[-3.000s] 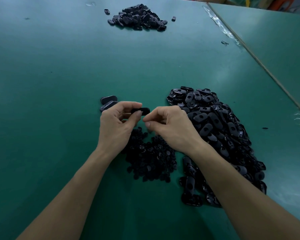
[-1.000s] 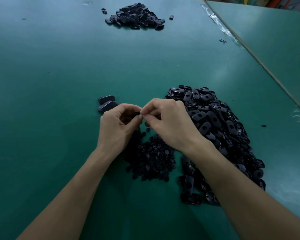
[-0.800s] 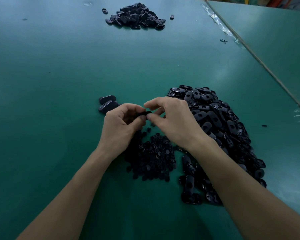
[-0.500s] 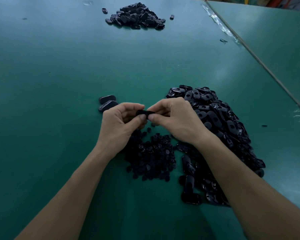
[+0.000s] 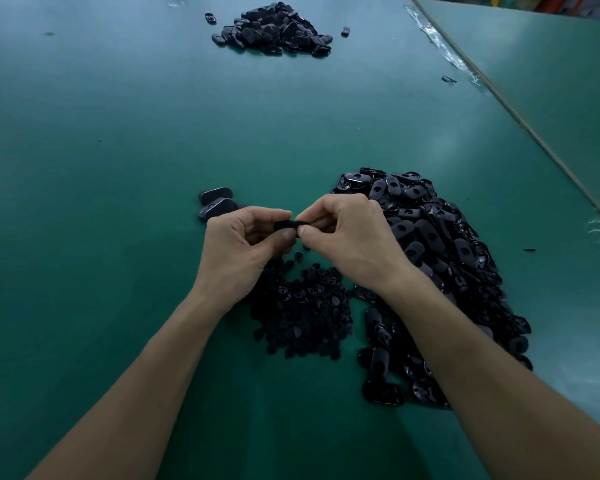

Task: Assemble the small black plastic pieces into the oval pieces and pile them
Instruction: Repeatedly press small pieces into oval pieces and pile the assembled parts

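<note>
A: Uncovered since a second ago, the oval piece (image 5: 286, 225) shows between the fingertips.

B: Who holds it?

A: Left hand (image 5: 236, 251) pinches its left end, right hand (image 5: 350, 244) its right, fingers curled, over the counter (image 5: 118, 168), just beyond the small black pieces (image 5: 302, 313); the oval pile (image 5: 440, 258) lies right.

**Glossy ovals, matt inserts, softly sheened top**

The heap of oval pieces (image 5: 430, 237) is glossy black plastic, catching pale highlights; the 2 loose ovals (image 5: 217, 202) shine likewise. The heap of small pieces (image 5: 302, 306) is black plastic too, but matt. The pinched black piece (image 5: 286, 224) shows no shine. The green tabletop (image 5: 118, 168) looks smooth, softly sheened. Crinkled clear film (image 5: 440, 39) glints along its seam.
</note>
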`<move>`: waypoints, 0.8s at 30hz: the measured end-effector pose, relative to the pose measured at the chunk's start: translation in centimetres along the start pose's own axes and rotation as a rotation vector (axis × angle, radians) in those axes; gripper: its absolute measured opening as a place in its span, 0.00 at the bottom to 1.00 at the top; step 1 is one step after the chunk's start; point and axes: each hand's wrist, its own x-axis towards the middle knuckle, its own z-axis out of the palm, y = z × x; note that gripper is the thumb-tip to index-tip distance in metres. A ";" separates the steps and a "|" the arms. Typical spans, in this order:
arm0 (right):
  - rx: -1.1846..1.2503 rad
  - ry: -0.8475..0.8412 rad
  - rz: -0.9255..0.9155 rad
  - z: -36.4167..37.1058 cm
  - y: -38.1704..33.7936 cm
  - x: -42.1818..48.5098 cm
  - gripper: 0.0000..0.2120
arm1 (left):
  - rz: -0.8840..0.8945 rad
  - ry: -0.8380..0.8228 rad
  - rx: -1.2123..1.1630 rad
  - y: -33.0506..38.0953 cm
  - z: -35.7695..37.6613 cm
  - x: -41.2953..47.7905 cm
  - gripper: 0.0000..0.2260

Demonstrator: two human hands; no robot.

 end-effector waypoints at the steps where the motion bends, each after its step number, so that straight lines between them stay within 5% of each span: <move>1: 0.003 0.011 -0.002 0.1 -0.1 0.0 0.04 | 0.004 0.002 0.008 0.0 0.0 0.0 0.12; 16: -0.044 -0.001 -0.034 -0.1 -0.3 0.5 0.09 | 0.160 0.149 0.222 0.3 -0.5 0.1 0.13; 20: -0.445 0.011 -0.011 -0.6 0.4 1.2 0.22 | 0.170 0.352 0.256 0.1 -1.9 0.9 0.12; 24: -0.732 -0.019 0.137 -0.9 1.5 1.8 0.23 | 0.160 0.435 0.390 0.0 -4.1 2.0 0.09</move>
